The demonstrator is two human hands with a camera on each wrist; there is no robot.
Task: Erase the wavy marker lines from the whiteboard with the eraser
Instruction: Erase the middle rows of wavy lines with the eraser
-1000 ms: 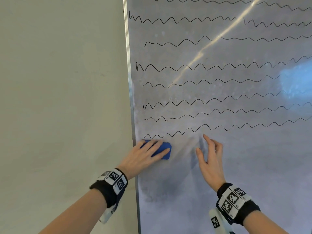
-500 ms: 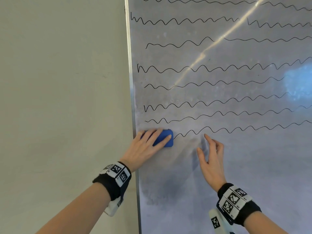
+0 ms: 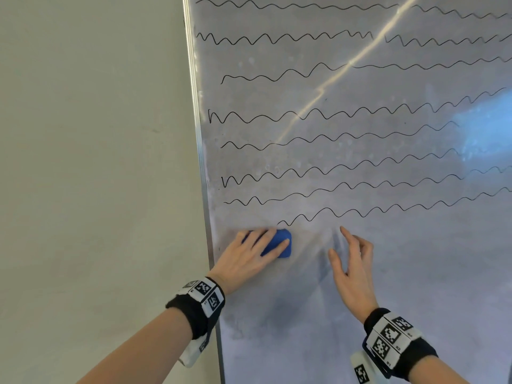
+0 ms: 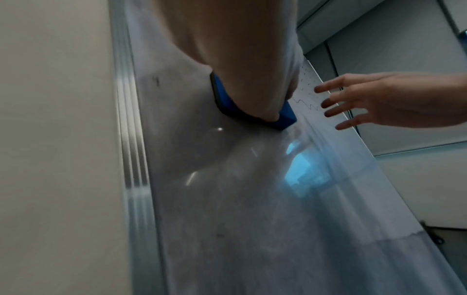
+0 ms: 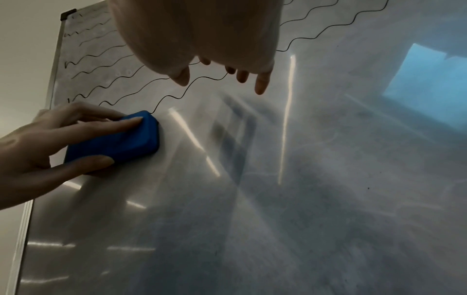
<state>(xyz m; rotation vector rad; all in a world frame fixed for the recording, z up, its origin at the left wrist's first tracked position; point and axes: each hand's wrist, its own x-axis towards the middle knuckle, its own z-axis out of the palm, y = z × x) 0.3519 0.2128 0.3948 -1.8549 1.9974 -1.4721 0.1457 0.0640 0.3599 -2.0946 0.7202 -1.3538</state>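
Note:
The whiteboard point(image 3: 388, 286) carries several black wavy lines point(image 3: 327, 208) across its upper part; its lower part is wiped and smeary. My left hand point(image 3: 249, 253) holds the blue eraser point(image 3: 280, 242) flat against the board near its left edge, fingers over the top, thumb along the lower side. The eraser point(image 5: 121, 143) sits just below the left end of the lowest line point(image 5: 171, 97). My right hand point(image 3: 352, 261) hovers open to the right of the eraser, fingers spread, fingertips close to the board. In the left wrist view the eraser point(image 4: 286, 118) shows under my palm.
The board's metal frame point(image 3: 203, 176) runs down just left of the eraser. A plain pale wall point(image 3: 97, 162) fills the left. Window glare and a blue reflection point(image 3: 484, 128) lie on the board's right side.
The eraser swept up over the left end of the lowest line, wiping that stretch away, then came back down a little. The right hand has stayed in place.

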